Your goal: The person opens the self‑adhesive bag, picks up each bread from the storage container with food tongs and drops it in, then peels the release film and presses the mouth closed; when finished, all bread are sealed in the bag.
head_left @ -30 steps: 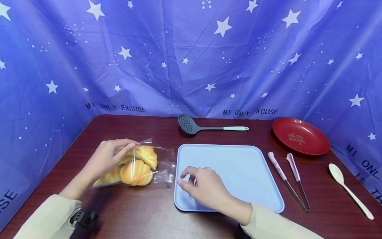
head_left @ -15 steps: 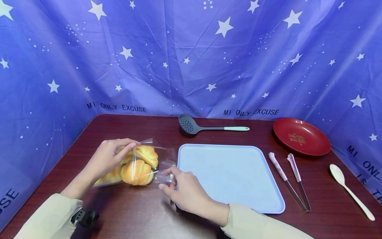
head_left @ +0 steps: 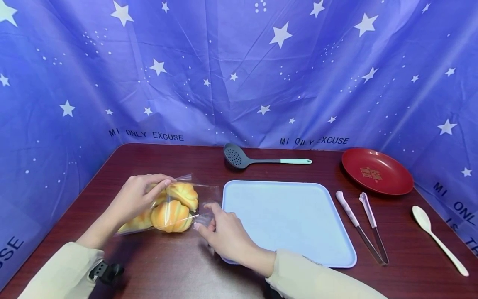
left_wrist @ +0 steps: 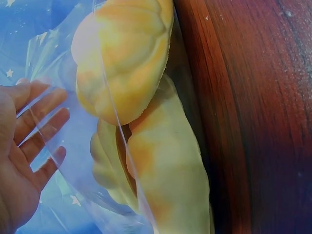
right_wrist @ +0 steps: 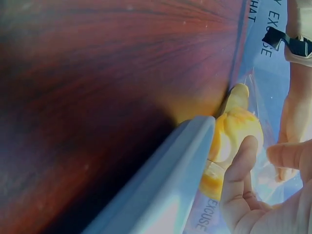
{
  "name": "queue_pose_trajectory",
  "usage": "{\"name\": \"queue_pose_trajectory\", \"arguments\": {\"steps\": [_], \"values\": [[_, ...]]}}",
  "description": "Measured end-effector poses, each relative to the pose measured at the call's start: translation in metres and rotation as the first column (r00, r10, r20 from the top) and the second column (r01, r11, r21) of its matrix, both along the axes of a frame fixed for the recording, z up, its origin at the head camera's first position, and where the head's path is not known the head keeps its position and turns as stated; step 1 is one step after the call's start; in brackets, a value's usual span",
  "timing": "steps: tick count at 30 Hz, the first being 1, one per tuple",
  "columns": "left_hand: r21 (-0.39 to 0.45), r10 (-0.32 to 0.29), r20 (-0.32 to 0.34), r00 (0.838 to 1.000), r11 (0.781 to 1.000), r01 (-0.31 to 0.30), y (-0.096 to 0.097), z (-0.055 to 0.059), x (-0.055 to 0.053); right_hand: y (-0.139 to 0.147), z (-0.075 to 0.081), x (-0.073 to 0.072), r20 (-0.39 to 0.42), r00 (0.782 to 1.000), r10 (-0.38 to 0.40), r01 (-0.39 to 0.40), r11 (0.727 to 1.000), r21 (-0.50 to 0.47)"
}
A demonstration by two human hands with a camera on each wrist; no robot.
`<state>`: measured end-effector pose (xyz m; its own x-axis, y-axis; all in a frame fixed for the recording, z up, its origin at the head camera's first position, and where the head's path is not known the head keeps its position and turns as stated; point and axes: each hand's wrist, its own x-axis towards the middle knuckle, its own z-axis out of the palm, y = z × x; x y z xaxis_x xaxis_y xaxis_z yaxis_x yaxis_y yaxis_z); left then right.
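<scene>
On the dark red table [head_left: 168,270], the clear bag [head_left: 208,192] of bread [head_left: 171,216] lies along eight-to-two o'clock, toward ten from the right hand [head_left: 228,236]. The left hand [head_left: 137,195], nearer the bread, spreads its fingers [left_wrist: 54,123] against the bag; the right curls at its loose end, thumb and forefinger apart, and I cannot tell whether they pinch it.

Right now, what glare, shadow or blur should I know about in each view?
Head: mostly crisp, thin glare streaks on the clear bag and sheen on the near table. Left wrist: upper bread roll washed out pale on its left side. Right wrist: wood grain soft and smeared, heavy dark shadow alongside the tray.
</scene>
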<state>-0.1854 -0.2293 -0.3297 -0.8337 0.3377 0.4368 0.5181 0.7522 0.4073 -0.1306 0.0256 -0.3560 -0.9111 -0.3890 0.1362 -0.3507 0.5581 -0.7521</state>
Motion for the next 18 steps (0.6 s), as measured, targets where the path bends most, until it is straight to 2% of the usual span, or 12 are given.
{"name": "queue_pose_trajectory", "arguments": {"steps": [9, 18], "values": [[-0.055, -0.037, 0.056, 0.998, 0.998, 0.04, -0.001, 0.004, -0.002, -0.007, -0.001, -0.001, 0.098, 0.995, 0.016, -0.008, 0.997, -0.075], [-0.11, -0.096, 0.128, 0.987, 0.988, 0.11, 0.001, 0.012, -0.007, -0.009, -0.003, -0.001, 0.133, 0.991, 0.008, 0.01, 0.991, -0.133]]}}
